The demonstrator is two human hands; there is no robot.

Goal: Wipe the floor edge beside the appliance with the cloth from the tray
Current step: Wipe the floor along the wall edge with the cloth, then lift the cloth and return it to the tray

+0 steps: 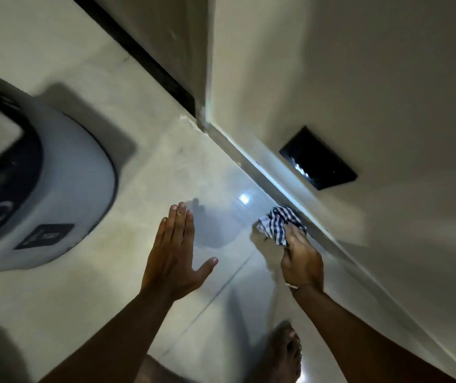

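My right hand (301, 261) is shut on a blue-and-white checked cloth (278, 221), bunched and pressed onto the pale tiled floor right beside the skirting (271, 176) at the foot of the wall. My left hand (173, 252) lies flat on the floor with fingers spread, holding nothing, to the left of the cloth. The grey-white rounded appliance (64, 189) with a dark top and a dark label stands on the floor at the left, well apart from both hands.
A black socket plate (318, 158) sits low on the wall above the cloth. A dark strip (149, 59) runs along the floor towards the wall corner. My bare foot (287, 352) rests on the tiles at the bottom.
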